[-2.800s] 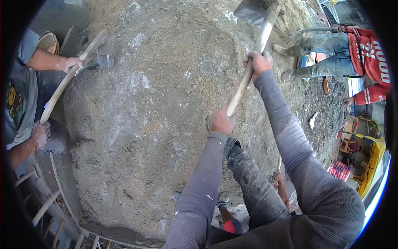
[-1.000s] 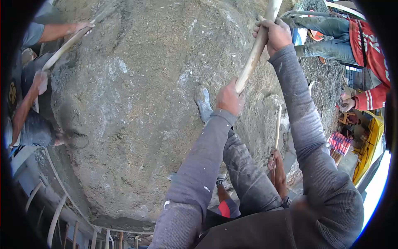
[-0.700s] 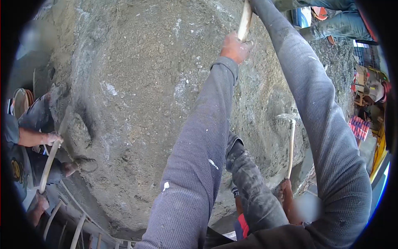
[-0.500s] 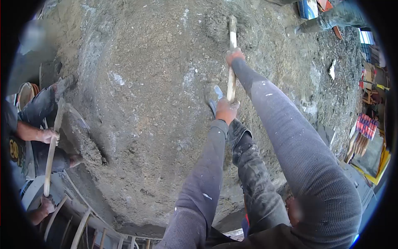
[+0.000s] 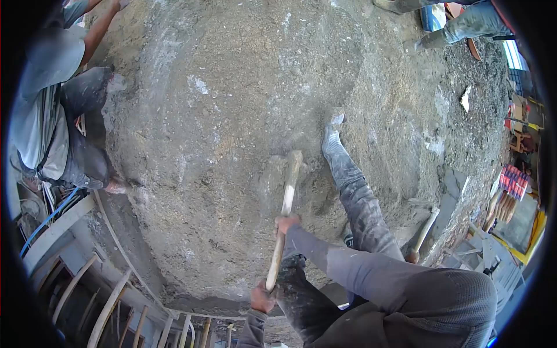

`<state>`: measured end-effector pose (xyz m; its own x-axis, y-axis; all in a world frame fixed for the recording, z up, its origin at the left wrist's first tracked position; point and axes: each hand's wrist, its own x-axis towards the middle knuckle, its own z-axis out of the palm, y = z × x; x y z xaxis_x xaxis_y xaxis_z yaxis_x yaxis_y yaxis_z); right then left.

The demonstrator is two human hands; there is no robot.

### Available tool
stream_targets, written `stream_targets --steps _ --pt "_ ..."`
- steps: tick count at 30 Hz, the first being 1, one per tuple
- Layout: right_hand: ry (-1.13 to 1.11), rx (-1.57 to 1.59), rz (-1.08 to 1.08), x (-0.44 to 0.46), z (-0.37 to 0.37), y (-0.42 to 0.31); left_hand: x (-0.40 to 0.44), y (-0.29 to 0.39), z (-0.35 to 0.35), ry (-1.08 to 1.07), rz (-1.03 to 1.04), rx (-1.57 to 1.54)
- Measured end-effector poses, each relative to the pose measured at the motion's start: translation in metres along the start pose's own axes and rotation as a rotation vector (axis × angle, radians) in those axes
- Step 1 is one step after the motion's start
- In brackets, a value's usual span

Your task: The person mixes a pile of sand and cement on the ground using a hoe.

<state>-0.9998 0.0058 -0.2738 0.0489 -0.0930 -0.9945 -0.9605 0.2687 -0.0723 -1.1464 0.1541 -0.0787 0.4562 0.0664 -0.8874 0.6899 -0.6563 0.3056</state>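
My right hand (image 5: 287,223) is wrapped round the middle of a hoe's (image 5: 280,246) pale wooden handle. Lower down, close to my legs, my left hand (image 5: 263,297) grips the same handle near its end. The hoe's far end is caked in grey mud and rests on or just above the ground; its blade blends into the mud and is hard to make out. Grey, pebbly wet mix (image 5: 232,116) spreads all round it. My muddy trouser leg and boot (image 5: 342,148) stand to the right of the hoe.
At the left a co-worker (image 5: 52,64) stands with an arm stretched forward. Another person's leg (image 5: 464,26) is at the upper right. A second wooden-handled tool (image 5: 427,227) is at my right, with a hand at its lower end. Curved bars (image 5: 110,307) line the lower-left edge.
Both my hands have drawn the hoe back toward my body and to the left. The co-worker at the left has shifted, and the handle they held no longer shows.
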Motion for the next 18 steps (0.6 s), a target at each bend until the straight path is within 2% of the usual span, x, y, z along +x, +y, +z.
stream_targets --steps 1,2,3,4,6,8,9,10,11,12,13,14,15,18 --pt "-0.084 -0.058 0.117 0.004 0.012 0.072 -0.041 -0.025 -0.012 -0.002 -0.065 0.056" --pt "-0.109 -0.01 0.297 -0.043 0.021 0.095 -0.084 -0.065 -0.009 0.059 -0.053 0.026" --pt "-0.211 -0.24 0.381 -0.07 0.027 0.118 -0.128 -0.093 -0.01 0.06 -0.083 0.149" --pt "-0.282 -0.435 0.426 -0.11 0.032 0.113 -0.168 -0.106 -0.013 0.069 -0.154 0.2" --pt "-0.203 -0.179 0.598 -0.159 0.034 0.116 -0.207 -0.103 -0.021 0.08 -0.284 0.245" --pt "-0.163 -0.109 0.59 -0.159 0.018 0.081 -0.195 -0.085 -0.019 0.111 -0.287 0.251" --pt "-0.144 -0.028 0.56 -0.149 0.012 0.054 -0.163 -0.064 -0.015 0.144 -0.234 0.237" --pt "-0.073 0.152 0.488 -0.122 0.007 0.017 -0.117 -0.04 -0.005 0.18 -0.159 0.214" --pt "-0.08 0.309 0.311 -0.106 -0.004 -0.056 -0.056 -0.005 0.006 0.217 -0.073 0.181" --pt "0.015 0.227 0.161 -0.064 -0.011 -0.113 0.013 0.042 0.014 0.272 0.012 0.079" --pt "0.11 0.144 -0.013 -0.056 -0.015 -0.212 0.088 0.084 0.025 0.271 0.104 0.077" --pt "0.152 0.13 -0.203 -0.047 -0.022 -0.302 0.159 0.158 0.02 0.361 0.289 -0.112" --pt "0.162 0.166 -0.361 -0.026 -0.033 -0.383 0.227 0.228 0.017 0.359 0.265 0.002" --pt "0.035 0.136 -0.945 -0.082 -0.043 -0.626 0.377 0.451 -0.047 0.593 0.649 -0.152"
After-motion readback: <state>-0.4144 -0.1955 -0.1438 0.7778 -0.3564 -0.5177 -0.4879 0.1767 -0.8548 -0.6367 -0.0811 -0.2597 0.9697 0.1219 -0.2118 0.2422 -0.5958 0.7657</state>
